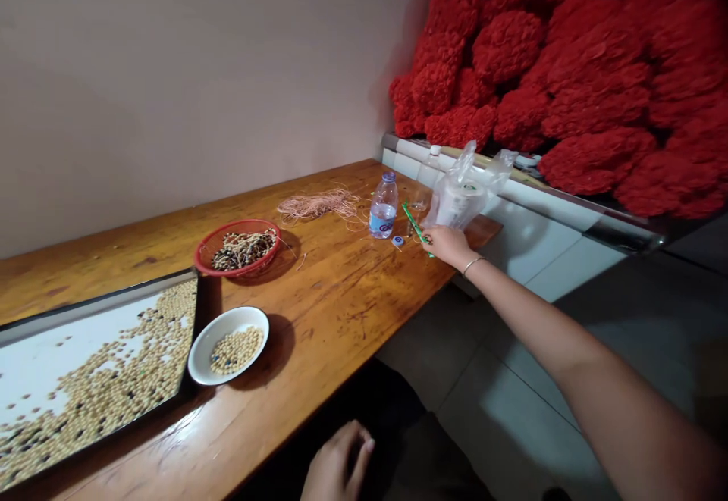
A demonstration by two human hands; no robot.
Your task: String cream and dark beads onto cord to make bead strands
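Note:
My right hand (447, 246) reaches to the far right end of the wooden table, its fingers closed around a long, thin green tool (412, 217). The tool's exact kind is unclear. Just left of it stand an uncapped, partly filled water bottle (383, 211) and a loose blue cap (397, 241). Behind my fingers is a clear plastic bag (462, 196) with a white roll-like thing inside. Down by my lap, below the table edge, my left hand (337, 464) is loosely curled, and nothing shows in it.
On the wooden table (335, 289) are a tray of beads (142, 368), a white bowl (203, 353) of beads and a red basket (200, 260) of strung beads. A pinkish thread bundle (318, 204) and a clear bottle (431, 171) lie farther back. Red fluffy bundles (591, 69) pile up at right.

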